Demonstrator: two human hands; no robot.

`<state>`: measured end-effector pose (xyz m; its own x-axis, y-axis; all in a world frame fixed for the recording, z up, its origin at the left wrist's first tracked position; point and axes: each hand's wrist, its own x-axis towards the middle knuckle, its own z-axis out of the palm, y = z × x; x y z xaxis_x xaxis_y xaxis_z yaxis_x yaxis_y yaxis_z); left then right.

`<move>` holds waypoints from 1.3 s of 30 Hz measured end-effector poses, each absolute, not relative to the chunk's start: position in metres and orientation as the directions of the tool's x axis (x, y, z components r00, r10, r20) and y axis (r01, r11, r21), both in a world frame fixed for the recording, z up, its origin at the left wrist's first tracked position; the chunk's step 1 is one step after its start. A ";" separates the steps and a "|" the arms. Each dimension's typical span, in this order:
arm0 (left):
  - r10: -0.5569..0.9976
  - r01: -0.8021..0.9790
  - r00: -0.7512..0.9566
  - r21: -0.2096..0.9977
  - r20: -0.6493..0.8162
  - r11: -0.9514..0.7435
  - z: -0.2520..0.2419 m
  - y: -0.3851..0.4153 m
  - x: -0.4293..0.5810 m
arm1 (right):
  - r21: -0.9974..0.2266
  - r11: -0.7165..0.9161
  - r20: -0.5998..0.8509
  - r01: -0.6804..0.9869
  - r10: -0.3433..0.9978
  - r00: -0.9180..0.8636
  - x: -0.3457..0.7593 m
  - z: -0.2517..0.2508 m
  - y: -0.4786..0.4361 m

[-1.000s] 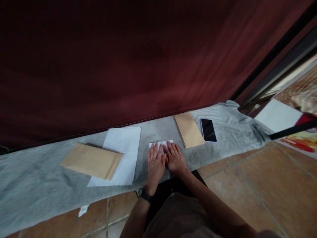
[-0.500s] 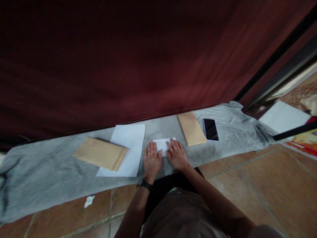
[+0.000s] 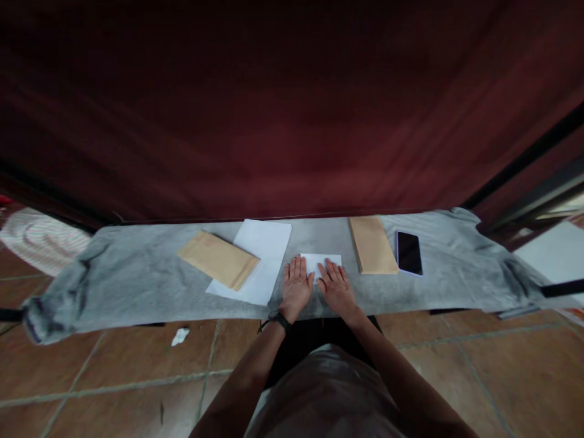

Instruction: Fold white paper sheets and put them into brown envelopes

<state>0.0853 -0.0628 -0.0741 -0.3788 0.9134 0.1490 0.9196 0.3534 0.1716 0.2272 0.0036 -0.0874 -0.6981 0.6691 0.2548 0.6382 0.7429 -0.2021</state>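
A small folded sheet of white paper [image 3: 314,261] lies on the grey cloth in front of me. My left hand [image 3: 297,286] rests flat on its left side, fingers stretched forward. On its right side my right hand [image 3: 336,289] also lies flat, with the fingers slightly spread. Both palms hide parts of the sheet. To the left is a stack of larger white paper [image 3: 267,243], partly covered by a brown envelope [image 3: 216,258]. Right of my hands lies another brown envelope [image 3: 373,246], seemingly a stack.
A phone [image 3: 409,252] with a purple edge lies right of the right-hand envelope. The grey cloth [image 3: 137,274] covers a long narrow bench against a dark red panel [image 3: 283,140]. A crumpled white scrap [image 3: 180,336] is on the tiled floor [image 3: 137,359].
The view has turned and levelled, so the bench and everything on it appear shifted to the right. Both hands stay flat on the small paper, with little visible movement.
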 end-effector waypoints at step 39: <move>0.600 0.751 -0.617 0.153 0.508 0.642 0.005 -0.158 -0.038 | -0.275 0.764 0.308 0.583 0.645 -0.700 0.234 -0.092 0.008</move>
<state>-0.0385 -0.1584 0.0052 -0.6173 0.6004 0.5084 0.7509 0.6424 0.1531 0.2343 0.0081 -0.0919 -0.6998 0.6447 0.3078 0.5834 0.7644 -0.2746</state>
